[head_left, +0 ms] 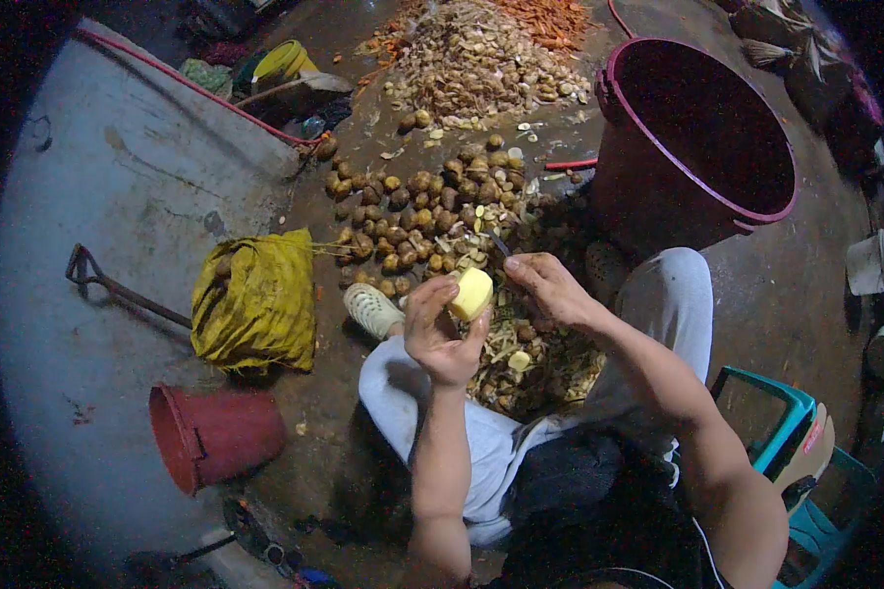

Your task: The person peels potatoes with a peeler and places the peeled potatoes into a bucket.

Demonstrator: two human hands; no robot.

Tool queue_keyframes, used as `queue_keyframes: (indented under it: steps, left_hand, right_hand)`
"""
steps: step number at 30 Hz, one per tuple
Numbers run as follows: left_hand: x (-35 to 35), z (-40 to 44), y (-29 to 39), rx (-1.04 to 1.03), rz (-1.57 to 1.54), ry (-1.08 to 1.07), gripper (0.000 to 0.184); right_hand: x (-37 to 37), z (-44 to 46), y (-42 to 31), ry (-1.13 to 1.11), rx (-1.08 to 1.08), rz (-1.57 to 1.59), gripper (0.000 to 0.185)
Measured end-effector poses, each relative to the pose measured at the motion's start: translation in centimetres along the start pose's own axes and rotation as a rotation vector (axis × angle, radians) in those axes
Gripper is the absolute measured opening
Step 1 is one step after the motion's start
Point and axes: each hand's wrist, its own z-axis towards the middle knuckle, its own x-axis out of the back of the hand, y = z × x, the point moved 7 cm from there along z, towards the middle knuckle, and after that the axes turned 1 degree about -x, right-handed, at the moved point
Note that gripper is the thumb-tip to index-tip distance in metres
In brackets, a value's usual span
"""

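My left hand (440,329) is closed around a peeled, pale yellow potato (472,294), its cut faces smooth. To the right of it, my right hand (550,288) grips a knife (497,241), whose blade points up and left, apart from the potato. The knife's handle is mostly hidden in my fingers. Beyond my hands lies a spread of brown unpeeled potatoes (400,224) on the floor. Below, between my legs, is a heap of peelings (550,378) with a peeled yellow piece (519,361) on top.
A large maroon tub (624,187) stands at the right. On the left are a yellow sack (255,309), a red bucket (231,432) and a long-handled tool (138,294). Pale and orange scraps (471,64) are piled at the back. A teal plastic stool (781,412) is at lower right.
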Motion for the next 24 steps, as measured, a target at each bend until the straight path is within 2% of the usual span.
queue_keyframes:
  steps: [1,3,5,8,13,16,22,24]
  left_hand:
    - [0.0,0.0,0.0,0.0,-0.022,-0.003,0.043]
    - [-0.2,-0.1,-0.2,0.001,-0.044,-0.005,0.045]
    - [-0.2,-0.3,-0.7,0.046,-0.12,0.005,0.042]
    - [-0.2,-0.1,-0.1,-0.011,-0.047,-0.014,0.041]
    - [-0.2,-0.3,-0.3,0.01,-0.072,-0.011,0.04]
    - [-0.3,-0.3,-0.3,0.032,-0.077,0.002,0.038]
    - [-0.5,-0.3,-0.2,0.011,-0.073,-0.033,0.039]
    - [-0.6,-0.3,-0.2,0.014,-0.093,-0.029,0.039]
  right_hand:
    - [-0.1,-0.1,-0.3,-0.005,-0.008,0.007,0.054]
    - [-0.4,-0.2,-0.6,-0.024,0.005,0.103,0.037]
    - [-0.5,-0.2,-0.7,-0.035,-0.005,0.126,0.037]
    - [-0.6,0.0,0.0,-0.064,-0.038,0.141,0.037]
    - [-0.7,0.1,0.9,-0.077,-0.042,0.138,0.035]
    - [-0.3,0.1,1.2,-0.037,-0.05,0.016,0.05]
    - [-0.3,-0.4,-0.2,-0.069,-0.019,-0.016,0.046]
    - [-0.2,-0.6,-1.5,-0.069,0.103,-0.026,0.044]
